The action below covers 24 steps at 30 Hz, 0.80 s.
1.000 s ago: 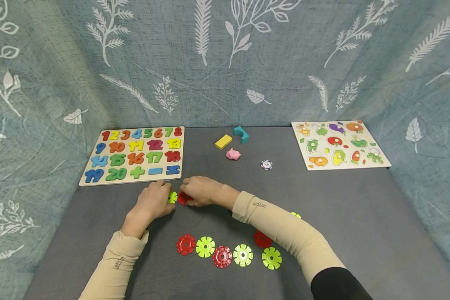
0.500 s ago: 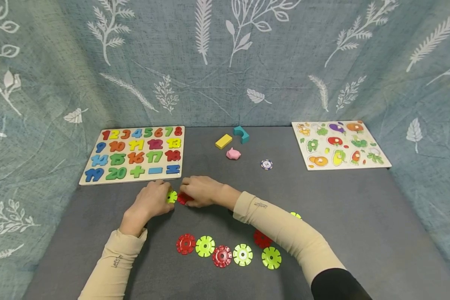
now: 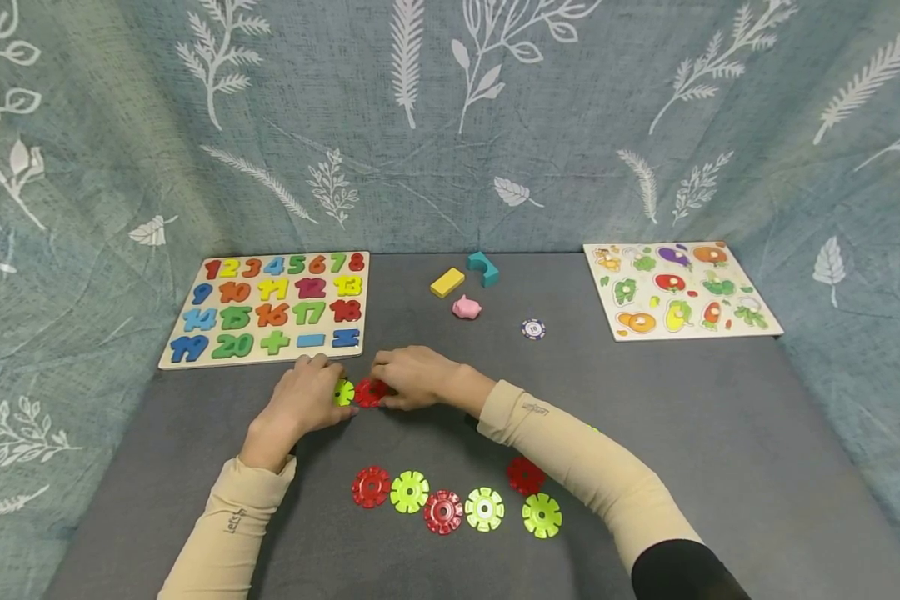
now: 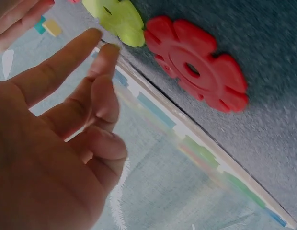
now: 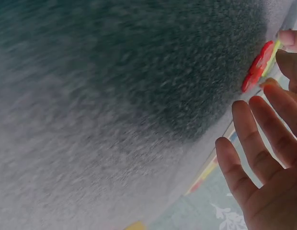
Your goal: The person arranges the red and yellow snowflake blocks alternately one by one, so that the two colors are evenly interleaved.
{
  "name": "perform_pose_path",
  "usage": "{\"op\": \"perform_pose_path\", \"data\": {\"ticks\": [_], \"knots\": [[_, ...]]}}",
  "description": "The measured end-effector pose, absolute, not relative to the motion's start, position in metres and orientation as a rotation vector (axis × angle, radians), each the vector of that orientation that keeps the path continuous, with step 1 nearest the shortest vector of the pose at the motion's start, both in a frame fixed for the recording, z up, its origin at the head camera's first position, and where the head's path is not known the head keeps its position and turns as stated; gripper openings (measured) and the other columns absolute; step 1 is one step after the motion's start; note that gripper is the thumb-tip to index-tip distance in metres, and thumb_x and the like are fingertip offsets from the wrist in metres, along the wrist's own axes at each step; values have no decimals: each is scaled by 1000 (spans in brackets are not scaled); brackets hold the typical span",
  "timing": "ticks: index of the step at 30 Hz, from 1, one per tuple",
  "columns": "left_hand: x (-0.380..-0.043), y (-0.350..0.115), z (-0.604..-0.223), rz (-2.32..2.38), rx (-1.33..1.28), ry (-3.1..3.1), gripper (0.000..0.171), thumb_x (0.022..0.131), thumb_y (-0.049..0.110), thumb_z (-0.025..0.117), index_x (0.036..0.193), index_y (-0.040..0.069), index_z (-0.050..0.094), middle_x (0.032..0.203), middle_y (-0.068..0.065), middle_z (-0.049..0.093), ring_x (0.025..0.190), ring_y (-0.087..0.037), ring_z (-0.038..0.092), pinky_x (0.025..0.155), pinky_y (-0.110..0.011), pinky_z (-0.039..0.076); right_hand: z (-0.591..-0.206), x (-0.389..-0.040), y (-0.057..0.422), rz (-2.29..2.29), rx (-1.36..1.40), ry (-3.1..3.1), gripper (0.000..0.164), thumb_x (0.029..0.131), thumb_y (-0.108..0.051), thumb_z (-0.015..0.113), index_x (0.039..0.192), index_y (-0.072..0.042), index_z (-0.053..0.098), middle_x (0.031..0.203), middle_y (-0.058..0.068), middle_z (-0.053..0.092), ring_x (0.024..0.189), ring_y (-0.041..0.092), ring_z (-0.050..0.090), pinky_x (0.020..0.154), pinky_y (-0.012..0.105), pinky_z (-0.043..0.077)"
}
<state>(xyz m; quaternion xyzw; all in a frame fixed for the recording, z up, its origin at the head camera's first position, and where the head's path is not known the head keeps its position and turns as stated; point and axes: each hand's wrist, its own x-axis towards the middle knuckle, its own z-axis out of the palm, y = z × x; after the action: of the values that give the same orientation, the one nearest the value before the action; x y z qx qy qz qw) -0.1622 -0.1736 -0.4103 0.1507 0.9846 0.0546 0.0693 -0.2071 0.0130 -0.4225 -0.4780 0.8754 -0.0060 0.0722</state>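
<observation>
In the head view my left hand [image 3: 300,404] lies over a lime-green notched plastic disc [image 3: 345,393], with fingers and thumb round its near side. The left wrist view shows those fingers loosely bent, apart from a red notched disc [image 4: 196,64] that the hand hides from the head. Right of the lime disc, edge to edge with it, is another red notched disc [image 3: 367,392]. My right hand [image 3: 420,379] is at that disc's right side, fingertips close to its rim. Its fingers look relaxed and spread in the right wrist view, holding nothing.
Several red and lime-green discs [image 3: 409,492] lie in a loose row nearer me, partly under the right sleeve. A number puzzle board [image 3: 266,357] is behind the left hand. Farther back are a yellow block [image 3: 447,282], teal arch [image 3: 483,269], pink pig [image 3: 466,307], poker chip [image 3: 533,329] and vegetable board [image 3: 768,332].
My right hand has shifted slightly right and away, uncovering more of the red disc. The left hand's fingers have loosened a little, its arm nearly still.
</observation>
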Motion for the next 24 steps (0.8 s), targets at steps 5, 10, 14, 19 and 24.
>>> {"op": "perform_pose_path", "data": {"ticks": [5,10,14,19,24], "knots": [[-166,-166,-414,169,522,2992,55,74,42,80,112,4,67,109,-18,62,91,-32,51,76,-49,47,-421,-207,26,-4,-1424,2644,32,91,-37,64,114,-15,66,109,-1,63,90,11,61,83,27,52],[-168,-156,-418,173,569,2987,55,74,42,79,114,6,66,109,-15,64,92,-31,52,78,-47,44,-421,-206,39,-22,-1398,2660,34,91,-37,64,118,-16,66,113,-1,64,94,12,64,85,29,53],[-170,-150,-418,162,593,2979,53,74,41,79,112,7,67,108,-13,63,92,-30,53,80,-48,44,-420,-204,50,-32,-1372,2676,34,91,-37,65,118,-17,66,111,-2,65,94,13,64,85,31,53],[-174,-145,-420,178,657,2972,46,75,35,79,110,7,68,106,-12,64,89,-27,57,80,-48,46,-420,-203,63,-50,-1344,2688,35,91,-38,64,120,-17,65,113,-1,65,98,14,65,87,33,52],[-174,-144,-422,208,677,2972,42,75,30,78,109,6,68,105,-12,64,87,-25,59,80,-47,47,-421,-203,76,-53,-1327,2700,36,91,-39,64,121,-18,64,114,-2,65,98,14,65,87,33,52]]}}
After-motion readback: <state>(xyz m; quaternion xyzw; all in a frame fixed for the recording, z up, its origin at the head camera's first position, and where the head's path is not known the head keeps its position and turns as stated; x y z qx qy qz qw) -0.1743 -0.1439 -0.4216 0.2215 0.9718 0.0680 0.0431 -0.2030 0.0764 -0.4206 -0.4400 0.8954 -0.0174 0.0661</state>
